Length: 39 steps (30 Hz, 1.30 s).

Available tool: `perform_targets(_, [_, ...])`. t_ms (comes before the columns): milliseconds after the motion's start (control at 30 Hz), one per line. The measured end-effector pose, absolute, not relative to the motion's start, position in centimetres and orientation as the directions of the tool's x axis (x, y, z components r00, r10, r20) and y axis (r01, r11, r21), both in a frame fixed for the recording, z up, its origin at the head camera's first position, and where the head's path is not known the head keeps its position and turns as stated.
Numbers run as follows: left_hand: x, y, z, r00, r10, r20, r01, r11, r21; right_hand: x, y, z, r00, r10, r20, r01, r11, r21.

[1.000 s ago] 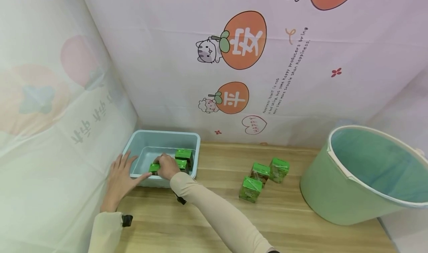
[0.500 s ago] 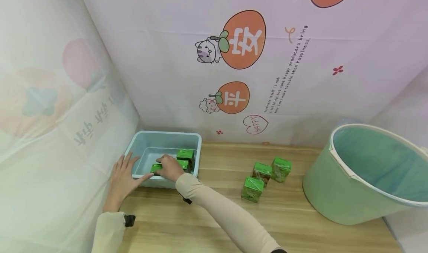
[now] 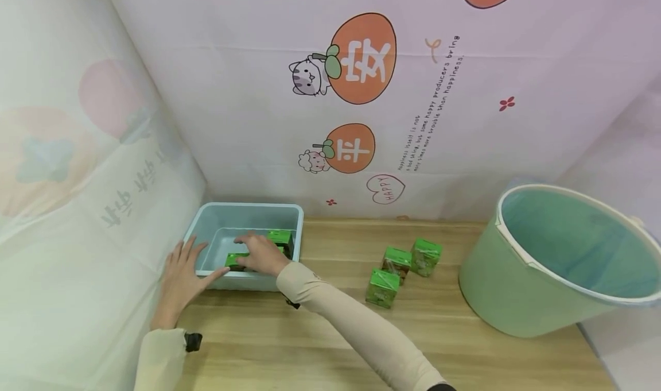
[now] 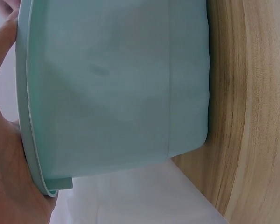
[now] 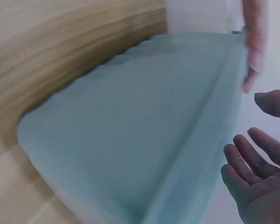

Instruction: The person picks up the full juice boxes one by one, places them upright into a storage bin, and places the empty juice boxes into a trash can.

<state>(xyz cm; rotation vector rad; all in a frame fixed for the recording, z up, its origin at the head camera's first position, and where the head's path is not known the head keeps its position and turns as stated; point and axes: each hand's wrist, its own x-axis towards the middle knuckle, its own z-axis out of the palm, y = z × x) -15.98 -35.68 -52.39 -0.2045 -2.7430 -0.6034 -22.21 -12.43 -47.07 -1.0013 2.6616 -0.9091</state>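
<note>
A light-blue plastic basin point(image 3: 248, 207) stands at the table's left, against the cloth wall. My left hand point(image 3: 181, 279) rests on its near left corner, fingers spread and thumb along the front rim. Over the basin's inside is my right hand point(image 3: 261, 254), its fingers parted. The right wrist view has that hand point(image 5: 261, 172) with nothing in its grasp. Beside its thumb, a green juice carton point(image 3: 234, 261) stands inside the basin near the front wall. Another green carton point(image 3: 280, 237) is at the basin's right side, and one more is mostly hidden behind the right hand.
Three green cartons stand together on the wooden table point(image 3: 310, 345): a front carton point(image 3: 383, 288), a middle carton point(image 3: 396, 263) and a back carton point(image 3: 426, 257). A large pale-green bucket point(image 3: 516, 287) is at the right. Printed cloth point(image 3: 248, 121) closes off the back and sides.
My right hand has loosened its fingers from the carton in the basin and shifted slightly away from it to the right. My left hand keeps its place at the rim. The head view has shifted slightly.
</note>
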Motion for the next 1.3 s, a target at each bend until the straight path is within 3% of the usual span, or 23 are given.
perform_targets(333, [-15.8, -36.1, -52.3, -0.944, 0.056, 0.326, 0.183, 0.909, 0.374, -21.8, -8.2, -44.4, -0.749, -0.646, 0.145, -0.583, 0.539, -0.608])
perform_targets(733, [-15.5, -36.1, -51.8, -0.945, 0.043, 0.325, 0.181, 0.896, 0.405, -21.5, -0.9, -44.6, -0.733, -0.645, 0.217, -0.616, 0.494, -0.614])
perform_targets(1100, [-15.7, -35.9, -51.8, -0.95, 0.054, 0.307, 0.182, 0.896, 0.405, -20.7, 5.5, -46.6, -0.8, -0.564, 0.205, -0.551, 0.554, -0.624])
perform_targets(1300, [-15.7, -35.5, -52.1, -0.951, 0.06, 0.304, 0.187, 0.893, 0.409, -19.9, 9.3, -47.8, -0.836, -0.532, 0.132, -0.482, 0.597, -0.641])
